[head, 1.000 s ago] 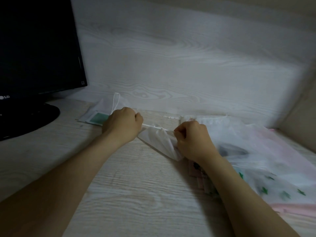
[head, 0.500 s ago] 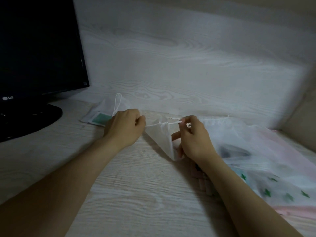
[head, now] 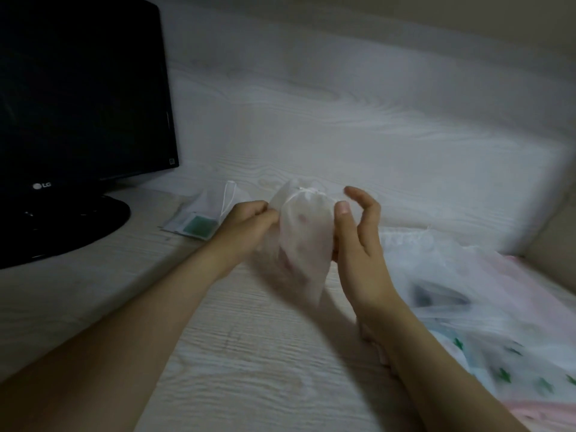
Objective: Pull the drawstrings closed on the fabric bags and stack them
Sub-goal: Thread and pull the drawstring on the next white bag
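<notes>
small white bag [head: 304,235] is up off the worktop [head: 249,353], held between both hands, neck up. drawstring [head: 307,191] at the top looks cinched and the neck gathered. It's blurred, so can't tell if it's fully closed.
left hand [head: 249,222]: fingers curled, pinching the bag's left edge just below the neck.
right hand [head: 358,241]: thumb straight, pressed on the bag's right side. Other fingers arched and spread, clear of the fabric.
Bag's lower tip hangs between the two wrists, motion-blurred.
Just beyond the left hand: bag with green patch [head: 199,226] lying flat on the worktop, cord loop [head: 229,198] at its top.
Right of the right hand, running under that forearm: pile of bags [head: 467,291], sheer white and pink, some green print.
Far left of the left hand: black monitor [head: 78,104] on a round stand.
</notes>
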`<action>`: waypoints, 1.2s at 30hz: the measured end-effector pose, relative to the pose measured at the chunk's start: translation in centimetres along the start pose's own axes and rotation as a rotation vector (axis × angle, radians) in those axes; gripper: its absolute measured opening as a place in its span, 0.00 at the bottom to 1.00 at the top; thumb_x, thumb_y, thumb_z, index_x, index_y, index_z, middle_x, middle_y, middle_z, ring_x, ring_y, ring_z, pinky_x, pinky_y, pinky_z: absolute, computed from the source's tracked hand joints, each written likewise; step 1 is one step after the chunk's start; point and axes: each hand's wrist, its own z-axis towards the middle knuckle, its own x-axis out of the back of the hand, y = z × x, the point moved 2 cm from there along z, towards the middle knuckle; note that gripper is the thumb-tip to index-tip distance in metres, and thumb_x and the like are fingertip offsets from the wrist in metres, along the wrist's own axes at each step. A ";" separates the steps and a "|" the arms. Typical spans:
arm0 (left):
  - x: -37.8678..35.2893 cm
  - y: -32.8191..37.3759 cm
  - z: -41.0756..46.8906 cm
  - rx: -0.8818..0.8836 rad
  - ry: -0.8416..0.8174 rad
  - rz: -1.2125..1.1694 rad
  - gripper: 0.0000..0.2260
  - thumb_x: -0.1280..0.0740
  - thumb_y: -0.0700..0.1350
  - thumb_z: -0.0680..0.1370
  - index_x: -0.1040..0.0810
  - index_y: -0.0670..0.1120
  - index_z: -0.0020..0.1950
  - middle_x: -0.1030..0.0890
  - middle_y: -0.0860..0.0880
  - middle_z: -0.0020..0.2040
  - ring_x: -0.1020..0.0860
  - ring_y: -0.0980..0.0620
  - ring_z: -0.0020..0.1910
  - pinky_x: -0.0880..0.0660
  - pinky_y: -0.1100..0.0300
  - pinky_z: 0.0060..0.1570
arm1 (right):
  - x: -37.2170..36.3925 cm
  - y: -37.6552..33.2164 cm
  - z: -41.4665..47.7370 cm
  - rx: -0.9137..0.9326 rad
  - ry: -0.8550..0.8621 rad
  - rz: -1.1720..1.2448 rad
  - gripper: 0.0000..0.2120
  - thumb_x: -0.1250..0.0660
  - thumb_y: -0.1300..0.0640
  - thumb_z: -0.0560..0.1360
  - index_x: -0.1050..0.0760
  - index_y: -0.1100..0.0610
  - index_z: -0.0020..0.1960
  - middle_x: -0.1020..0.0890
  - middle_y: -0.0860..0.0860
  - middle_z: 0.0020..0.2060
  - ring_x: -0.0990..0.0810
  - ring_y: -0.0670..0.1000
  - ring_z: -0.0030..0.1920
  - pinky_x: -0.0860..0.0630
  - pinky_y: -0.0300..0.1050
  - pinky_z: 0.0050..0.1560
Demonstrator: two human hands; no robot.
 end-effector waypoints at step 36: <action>2.0 -3.0 0.4 -0.329 0.098 1.051 0.09 0.37 0.50 0.83 0.20 0.51 0.60 0.27 0.50 0.60 0.32 0.45 0.62 0.32 0.48 0.62 | -5.7 3.8 4.6 0.073 -0.082 -0.885 0.11 0.38 0.59 0.71 0.18 0.58 0.47 0.15 0.55 0.41 0.17 0.58 0.43 0.20 0.54 0.46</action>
